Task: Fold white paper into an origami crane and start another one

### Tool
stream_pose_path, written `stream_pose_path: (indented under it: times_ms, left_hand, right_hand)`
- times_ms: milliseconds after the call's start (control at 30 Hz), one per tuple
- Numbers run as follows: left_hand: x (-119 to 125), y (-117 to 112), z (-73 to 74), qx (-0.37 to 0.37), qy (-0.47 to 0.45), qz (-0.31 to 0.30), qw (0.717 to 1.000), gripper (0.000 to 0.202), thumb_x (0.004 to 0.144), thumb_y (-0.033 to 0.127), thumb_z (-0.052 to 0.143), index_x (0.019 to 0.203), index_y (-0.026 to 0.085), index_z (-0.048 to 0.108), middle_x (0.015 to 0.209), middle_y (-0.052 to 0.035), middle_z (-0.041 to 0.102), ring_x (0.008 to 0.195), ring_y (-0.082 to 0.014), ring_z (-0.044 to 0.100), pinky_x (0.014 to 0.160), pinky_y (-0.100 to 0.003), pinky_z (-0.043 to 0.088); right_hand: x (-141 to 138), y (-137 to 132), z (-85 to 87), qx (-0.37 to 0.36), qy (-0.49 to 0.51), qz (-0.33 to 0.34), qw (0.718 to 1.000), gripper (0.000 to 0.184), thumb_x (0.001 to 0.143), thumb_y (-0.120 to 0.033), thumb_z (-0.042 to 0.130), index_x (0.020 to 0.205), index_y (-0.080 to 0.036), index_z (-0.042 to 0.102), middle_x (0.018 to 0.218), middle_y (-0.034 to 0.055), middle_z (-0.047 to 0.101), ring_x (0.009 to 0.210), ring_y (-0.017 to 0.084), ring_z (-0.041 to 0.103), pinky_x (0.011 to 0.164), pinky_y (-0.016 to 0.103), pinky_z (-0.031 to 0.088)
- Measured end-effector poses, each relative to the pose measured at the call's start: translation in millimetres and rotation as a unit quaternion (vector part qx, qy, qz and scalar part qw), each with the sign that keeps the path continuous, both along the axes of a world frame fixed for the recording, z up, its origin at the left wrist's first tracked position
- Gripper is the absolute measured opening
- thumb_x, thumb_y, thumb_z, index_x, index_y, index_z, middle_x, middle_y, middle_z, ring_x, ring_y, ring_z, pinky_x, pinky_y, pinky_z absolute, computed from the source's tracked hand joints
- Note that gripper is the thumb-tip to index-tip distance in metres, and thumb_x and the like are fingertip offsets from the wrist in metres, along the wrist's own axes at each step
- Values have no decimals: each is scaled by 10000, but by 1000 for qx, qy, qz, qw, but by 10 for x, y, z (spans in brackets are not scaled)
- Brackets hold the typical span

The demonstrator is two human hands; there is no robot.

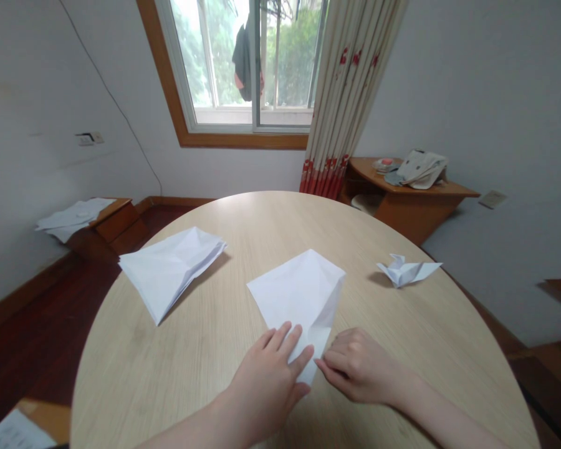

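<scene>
A partly folded sheet of white paper [303,284] lies on the round wooden table in front of me. My left hand [273,374] rests on its near part, fingers spread and pressing flat, hiding some of the lower edge. Curled into a loose fist, my right hand [355,365] sits just right of the sheet, its thumb tip at the right edge by the near corner; nothing shows inside the fingers. To the left is a stack of folded white papers [172,262]. A small folded paper crane [404,272] stands at the right.
The round table [215,368] has a pale wood top. Beyond it, a wooden corner desk [411,199] carries a cloth bag [422,168]. Papers lie on a low cabinet [116,218] at the left. A curtain [341,93] hangs by the window [219,62].
</scene>
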State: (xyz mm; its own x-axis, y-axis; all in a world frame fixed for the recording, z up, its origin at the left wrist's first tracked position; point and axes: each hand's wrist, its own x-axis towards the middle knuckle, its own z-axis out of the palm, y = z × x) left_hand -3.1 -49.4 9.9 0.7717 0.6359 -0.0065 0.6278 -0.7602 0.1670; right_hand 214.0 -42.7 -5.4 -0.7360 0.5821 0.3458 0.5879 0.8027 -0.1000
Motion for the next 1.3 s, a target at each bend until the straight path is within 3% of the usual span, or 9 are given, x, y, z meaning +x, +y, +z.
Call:
stream_pose_path:
  times_ms: [867, 1300]
  left_hand:
    - [-2, -11, -11, 22, -4, -3, 1000, 488, 940, 412, 494, 1372, 187, 464, 1462, -168, 407, 1327, -340, 409, 1019, -462, 408]
    - [-54, 23, 12, 23, -15, -17, 999, 461, 944, 374, 486, 1371, 203, 463, 1445, -160, 428, 1311, -333, 415, 1004, -454, 388]
  right_hand:
    - [232, 221, 73, -61, -44, -126, 989, 465, 943, -238, 395, 510, -169, 551, 441, 13, 571, 397, 95, 447, 486, 282, 196]
    - [117, 73, 107, -55, -50, -101, 992, 421, 913, -197, 416, 513, -166, 540, 453, 13, 597, 382, 88, 446, 509, 292, 184]
